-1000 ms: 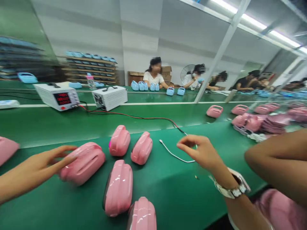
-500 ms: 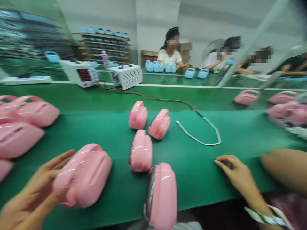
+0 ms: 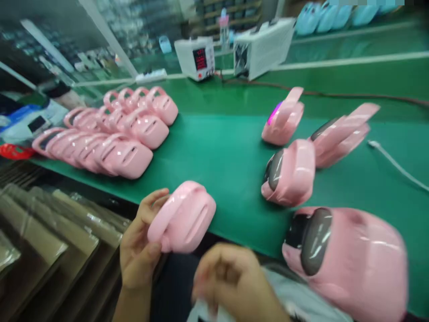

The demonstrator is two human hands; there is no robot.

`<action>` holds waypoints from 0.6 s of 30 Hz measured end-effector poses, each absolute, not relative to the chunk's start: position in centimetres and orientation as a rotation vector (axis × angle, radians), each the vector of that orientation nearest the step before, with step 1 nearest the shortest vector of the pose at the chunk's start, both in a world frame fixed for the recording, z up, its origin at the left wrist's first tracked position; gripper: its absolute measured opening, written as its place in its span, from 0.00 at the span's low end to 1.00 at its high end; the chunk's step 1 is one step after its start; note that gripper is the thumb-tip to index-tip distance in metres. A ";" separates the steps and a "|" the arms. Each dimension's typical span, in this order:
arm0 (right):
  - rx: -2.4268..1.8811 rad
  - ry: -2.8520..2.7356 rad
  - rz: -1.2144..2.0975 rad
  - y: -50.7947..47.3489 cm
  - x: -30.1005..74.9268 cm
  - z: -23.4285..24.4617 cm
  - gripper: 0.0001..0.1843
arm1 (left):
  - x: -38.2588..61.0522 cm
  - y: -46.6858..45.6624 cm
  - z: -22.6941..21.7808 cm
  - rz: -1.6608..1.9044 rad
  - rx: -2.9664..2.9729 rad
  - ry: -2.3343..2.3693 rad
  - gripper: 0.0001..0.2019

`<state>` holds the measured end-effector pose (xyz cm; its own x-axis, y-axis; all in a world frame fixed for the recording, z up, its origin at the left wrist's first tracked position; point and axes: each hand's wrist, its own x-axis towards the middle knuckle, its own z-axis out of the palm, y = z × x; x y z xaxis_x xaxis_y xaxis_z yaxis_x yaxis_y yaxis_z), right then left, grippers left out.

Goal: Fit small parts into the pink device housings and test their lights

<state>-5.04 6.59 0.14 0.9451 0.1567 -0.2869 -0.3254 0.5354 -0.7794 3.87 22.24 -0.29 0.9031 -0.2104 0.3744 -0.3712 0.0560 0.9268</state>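
My left hand [image 3: 139, 246] grips a pink plastic device with a carrying handle [image 3: 191, 219] at its lower left end, above the front edge of the green table [image 3: 214, 165]. A long slot shows in the device's pink shell. My right hand [image 3: 231, 277] is just to the right and lower, fingers curled together and blurred; what they hold, if anything, I cannot make out. On the right stand several like devices with dark oval windows, the closest one [image 3: 362, 259] large in view. One farther back [image 3: 284, 118] glows purple.
Rows of pink devices [image 3: 124, 154] fill the table's left side. At the back are a power supply with red digits [image 3: 197, 58] and a white box [image 3: 263, 47]. A white cable [image 3: 398, 163] lies at right. Cardboard sheets [image 3: 67, 241] are at lower left.
My view has swung left and down. My left hand still holds the pink device, now turned with its slot showing. My right hand has come from the far right to beside it.
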 end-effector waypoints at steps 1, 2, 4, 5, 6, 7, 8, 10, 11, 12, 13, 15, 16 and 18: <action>-0.939 0.259 0.251 6.7 -4.2 -0.3 0.12 | 3.8 22.1 -0.5 0.158 1.469 -0.508 0.08; -0.956 0.315 0.170 6.7 -3.4 -0.8 0.10 | 3.7 21.7 -0.8 0.185 1.422 -0.521 0.07; -1.025 0.390 -0.006 6.5 -2.5 -1.8 0.07 | 3.5 20.9 -1.2 0.240 1.384 -0.508 0.06; -1.060 0.409 -0.078 6.4 -2.2 -2.2 0.06 | 3.4 20.6 -1.3 0.254 1.387 -0.502 0.06; -1.082 0.421 -0.130 6.3 -2.1 -2.4 0.05 | 3.3 20.3 -1.3 0.254 1.395 -0.502 0.07; -1.093 0.426 -0.165 6.3 -2.1 -2.4 0.05 | 3.3 20.2 -1.4 0.237 1.397 -0.520 0.08; -1.100 0.425 -0.190 6.3 -2.2 -2.4 0.04 | 3.4 20.2 -1.4 0.212 1.385 -0.551 0.10; -1.108 0.411 -0.222 6.5 -2.3 -2.2 0.05 | 3.9 20.4 -1.6 0.151 1.323 -0.582 0.17; -1.113 0.401 -0.232 6.6 -2.4 -2.1 0.07 | 4.3 20.5 -1.6 0.116 1.283 -0.555 0.19; -1.119 0.392 -0.241 6.7 -2.5 -2.0 0.08 | 4.8 20.6 -1.7 0.057 1.250 -0.501 0.19; -1.127 0.380 -0.243 6.7 -2.6 -2.0 0.09 | 5.3 20.6 -1.7 -0.024 1.228 -0.424 0.14; -1.142 0.351 -0.236 6.8 -2.8 -2.1 0.12 | 6.0 20.4 -1.6 -0.231 1.234 -0.284 0.08; -1.145 0.339 -0.233 6.8 -3.0 -2.2 0.12 | 6.3 20.3 -1.6 -0.329 1.257 -0.251 0.13; -1.143 0.325 -0.238 6.8 -3.1 -2.4 0.13 | 6.5 20.0 -1.4 -0.446 1.307 -0.252 0.19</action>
<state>-3.10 6.80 -2.36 0.9284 -0.3476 -0.1310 0.0195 0.3976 -0.9173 6.51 20.04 -1.38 0.8891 -0.4524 -0.0694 0.1736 0.1930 0.9657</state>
